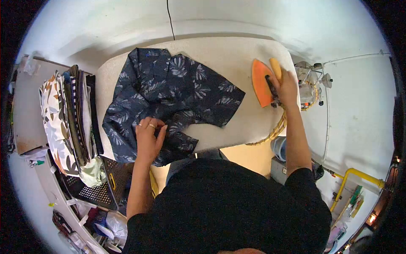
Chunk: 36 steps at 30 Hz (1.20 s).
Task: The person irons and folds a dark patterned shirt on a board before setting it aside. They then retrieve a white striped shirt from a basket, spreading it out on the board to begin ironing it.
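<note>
The dark leaf-print shirt lies spread on the pale work surface, its collar toward the wall and its hem side toward the person, probably so that both arms can reach across it. The left hand, wearing 2 rings, rests on the lower part of the shirt with its fingers bent, perhaps to steady or straighten the cloth; whether they pinch a fold, I cannot tell. The right hand is closed around the tan handle of the orange iron, well apart from the shirt near the surface's right end, a position that seems to keep its metal off the fabric. Whether the iron touches the surface is unclear. The surface is plain, with rounded far corners, set close to a white wall where a thin black cord hangs. On the left, a stack of folded clothes stands within easy reach, apart from the shirt, above a black perforated basket. On the right, a wicker rim shows beside the surface, and a yellow pipe runs lower down.
</note>
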Each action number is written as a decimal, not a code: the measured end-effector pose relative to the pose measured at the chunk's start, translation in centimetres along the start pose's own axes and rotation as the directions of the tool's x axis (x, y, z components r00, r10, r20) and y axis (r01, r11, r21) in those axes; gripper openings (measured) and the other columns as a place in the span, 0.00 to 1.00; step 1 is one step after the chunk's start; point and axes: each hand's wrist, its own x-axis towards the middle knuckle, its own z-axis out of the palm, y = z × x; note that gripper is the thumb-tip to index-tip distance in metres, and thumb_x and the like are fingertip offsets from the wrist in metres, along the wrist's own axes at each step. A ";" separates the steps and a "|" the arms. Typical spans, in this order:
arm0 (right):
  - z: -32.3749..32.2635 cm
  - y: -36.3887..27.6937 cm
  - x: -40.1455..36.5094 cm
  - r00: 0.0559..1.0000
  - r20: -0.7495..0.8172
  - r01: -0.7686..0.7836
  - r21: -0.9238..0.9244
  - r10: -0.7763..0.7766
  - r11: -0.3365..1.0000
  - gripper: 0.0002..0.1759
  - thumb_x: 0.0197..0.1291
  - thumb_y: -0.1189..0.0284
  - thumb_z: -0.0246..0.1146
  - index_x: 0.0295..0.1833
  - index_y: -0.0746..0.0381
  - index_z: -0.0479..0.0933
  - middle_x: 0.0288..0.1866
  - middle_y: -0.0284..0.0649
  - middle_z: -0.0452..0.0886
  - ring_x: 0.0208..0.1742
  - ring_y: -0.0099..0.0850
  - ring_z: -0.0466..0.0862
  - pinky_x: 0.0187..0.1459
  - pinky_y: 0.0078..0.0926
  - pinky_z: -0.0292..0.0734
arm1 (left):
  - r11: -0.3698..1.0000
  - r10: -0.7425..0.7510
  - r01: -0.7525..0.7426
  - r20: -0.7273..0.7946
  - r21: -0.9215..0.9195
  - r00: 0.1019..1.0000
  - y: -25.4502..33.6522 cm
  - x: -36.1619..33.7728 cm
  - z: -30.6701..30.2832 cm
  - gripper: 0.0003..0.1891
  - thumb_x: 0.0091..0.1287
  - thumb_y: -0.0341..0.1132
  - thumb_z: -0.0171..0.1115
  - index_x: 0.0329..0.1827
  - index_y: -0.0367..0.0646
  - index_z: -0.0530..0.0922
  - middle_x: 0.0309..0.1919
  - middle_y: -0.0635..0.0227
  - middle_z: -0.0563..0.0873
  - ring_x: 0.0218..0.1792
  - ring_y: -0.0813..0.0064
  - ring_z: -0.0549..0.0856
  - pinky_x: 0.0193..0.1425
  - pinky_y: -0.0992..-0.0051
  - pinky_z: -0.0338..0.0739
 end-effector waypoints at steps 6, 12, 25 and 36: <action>6.7 -7.7 -4.2 0.965 -0.143 0.235 0.102 -0.220 0.967 0.21 0.55 0.61 0.69 0.52 0.59 0.78 0.52 0.48 0.76 0.56 0.49 0.74 0.55 0.51 0.68 | 0.964 0.032 -0.036 -0.019 -0.263 0.999 2.8 4.7 1.8 0.06 0.62 0.31 0.68 0.36 0.39 0.80 0.35 0.61 0.83 0.39 0.59 0.81 0.47 0.64 0.73; 8.8 -12.2 -6.9 0.982 0.140 0.002 0.660 -0.127 0.751 0.08 0.58 0.68 0.65 0.37 0.60 0.76 0.43 0.46 0.78 0.48 0.47 0.76 0.51 0.46 0.71 | 0.668 -0.340 0.386 0.201 -0.637 0.919 3.8 11.3 6.9 0.22 0.68 0.42 0.66 0.56 0.35 0.77 0.47 0.58 0.84 0.48 0.71 0.82 0.50 0.72 0.78; 7.3 -15.4 -5.8 0.926 0.284 -0.181 0.911 -0.247 0.371 0.22 0.57 0.67 0.71 0.56 0.61 0.76 0.56 0.42 0.79 0.51 0.37 0.81 0.53 0.37 0.77 | 0.605 -0.094 0.266 0.264 -0.751 0.960 12.3 10.8 -8.9 0.11 0.70 0.31 0.58 0.52 0.34 0.78 0.41 0.70 0.82 0.42 0.81 0.77 0.50 0.79 0.72; -4.6 -22.5 0.6 0.751 0.111 -0.340 0.910 -0.651 -0.237 0.31 0.53 0.67 0.75 0.62 0.63 0.74 0.57 0.36 0.79 0.58 0.28 0.75 0.62 0.28 0.69 | 0.985 0.174 -0.157 -0.535 0.079 0.827 19.1 6.2 -34.7 0.19 0.69 0.37 0.60 0.59 0.37 0.81 0.55 0.63 0.84 0.56 0.72 0.81 0.66 0.74 0.69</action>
